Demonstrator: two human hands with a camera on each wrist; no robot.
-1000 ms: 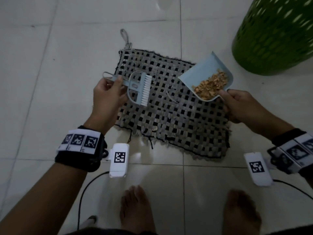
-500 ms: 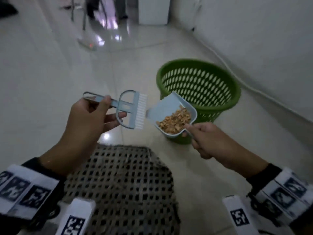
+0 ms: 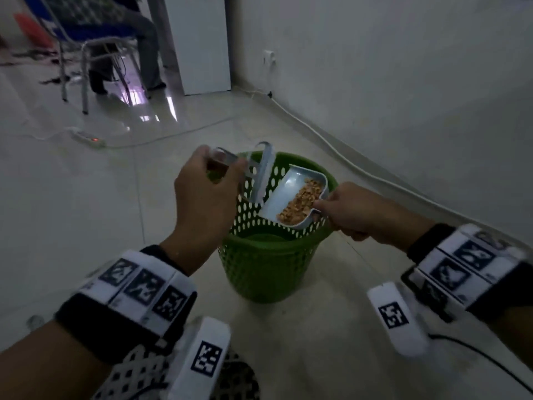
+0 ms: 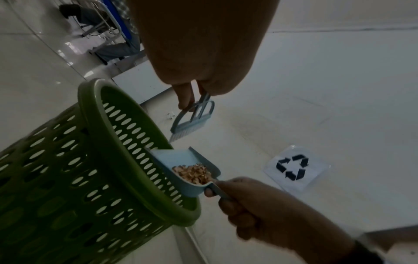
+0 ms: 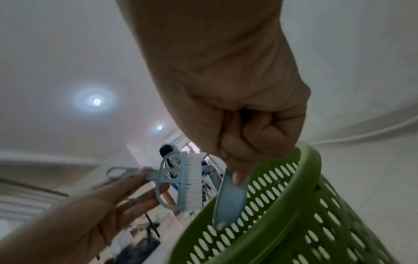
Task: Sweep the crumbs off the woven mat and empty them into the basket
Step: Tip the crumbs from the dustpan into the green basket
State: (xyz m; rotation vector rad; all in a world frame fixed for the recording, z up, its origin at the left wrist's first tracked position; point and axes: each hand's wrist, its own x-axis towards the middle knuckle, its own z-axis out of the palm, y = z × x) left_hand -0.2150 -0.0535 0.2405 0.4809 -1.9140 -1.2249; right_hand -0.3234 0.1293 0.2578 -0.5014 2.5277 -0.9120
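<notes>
My right hand (image 3: 349,212) grips the handle of a pale blue dustpan (image 3: 284,194) and holds it over the mouth of the green perforated basket (image 3: 268,269). A heap of tan crumbs (image 3: 300,202) lies at the pan's handle end. My left hand (image 3: 207,186) pinches the handle of a small blue brush (image 3: 261,174), whose head hangs just left of the pan above the basket rim. The left wrist view shows the brush (image 4: 192,121) above the dustpan (image 4: 192,169) with the crumbs (image 4: 194,173) in it. A corner of the woven mat (image 3: 239,379) lies at the bottom edge.
A white wall runs along the right with a cable at its foot. A power strip (image 3: 86,138) and its cord lie on the tiled floor to the left. Far back stand a chair (image 3: 95,53) with a seated person and a white cabinet (image 3: 199,44). A recycling sign (image 4: 294,167) lies on the floor.
Both hands have moved from above the mat to the basket. The dustpan now hangs over the basket's mouth with the brush beside it; the mat has dropped to the bottom of the head view.
</notes>
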